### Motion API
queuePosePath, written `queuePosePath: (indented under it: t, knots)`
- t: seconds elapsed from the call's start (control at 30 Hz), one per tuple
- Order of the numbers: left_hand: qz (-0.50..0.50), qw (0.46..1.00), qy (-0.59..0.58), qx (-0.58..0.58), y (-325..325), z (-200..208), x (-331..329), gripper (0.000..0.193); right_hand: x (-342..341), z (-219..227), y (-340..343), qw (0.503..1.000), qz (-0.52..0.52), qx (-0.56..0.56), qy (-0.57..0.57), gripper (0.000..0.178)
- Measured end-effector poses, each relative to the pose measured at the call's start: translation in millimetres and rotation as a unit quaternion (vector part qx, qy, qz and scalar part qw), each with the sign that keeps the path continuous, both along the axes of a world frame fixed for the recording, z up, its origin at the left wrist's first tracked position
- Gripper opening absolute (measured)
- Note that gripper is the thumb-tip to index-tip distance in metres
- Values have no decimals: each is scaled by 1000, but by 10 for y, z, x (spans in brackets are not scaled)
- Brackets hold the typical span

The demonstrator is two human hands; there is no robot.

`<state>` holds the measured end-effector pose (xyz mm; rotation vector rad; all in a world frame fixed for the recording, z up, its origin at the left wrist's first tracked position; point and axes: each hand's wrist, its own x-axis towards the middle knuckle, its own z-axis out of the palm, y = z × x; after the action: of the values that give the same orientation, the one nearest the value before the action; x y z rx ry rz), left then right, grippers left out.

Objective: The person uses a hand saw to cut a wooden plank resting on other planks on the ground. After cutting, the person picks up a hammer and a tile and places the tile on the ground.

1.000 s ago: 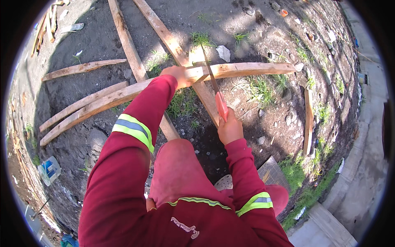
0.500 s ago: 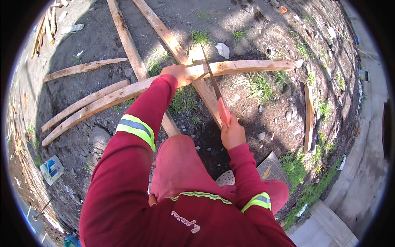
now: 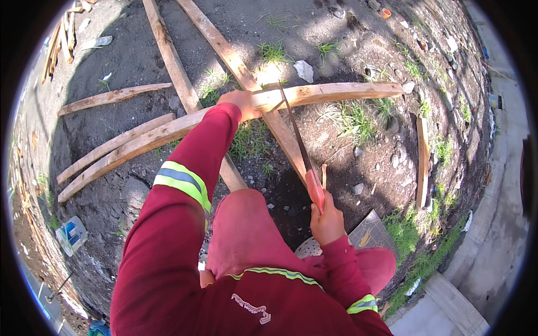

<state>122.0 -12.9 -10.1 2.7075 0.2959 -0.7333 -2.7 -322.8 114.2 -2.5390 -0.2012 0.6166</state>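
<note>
Hand saw [image 3: 300, 148]: thin blade set across a long pale plank [image 3: 330, 92], its tip just beyond the left fingers; since a second ago the handle has drawn back toward the body, so the stroke reads as mid-cut, the plank not yet parted. Right hand [image 3: 327, 221]: fingers closed round the red handle. Left hand [image 3: 241, 102]: fingers pressed flat on the plank, beside the blade. Crossing planks [image 3: 168, 50] lie beyond, on dark soil.

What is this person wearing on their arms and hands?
Both arms are in long dark red sleeves, each with a reflective band, yellow-green with a grey centre stripe: left sleeve, right sleeve. The left hand and right hand are bare, no gloves.
</note>
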Motion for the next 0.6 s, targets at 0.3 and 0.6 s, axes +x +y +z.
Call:
queuePosePath:
  t: [0.3, 0.6]
  knots:
    - [7, 1000, -10, 12, -7, -120, -6, 58, 635, -1202, 285, 991, 31, 63, -112, 32]
    - [43, 999, -15, 13, -105, -24, -168, 64, 581, -858, 290, 995, 55, 83, -8, 44]
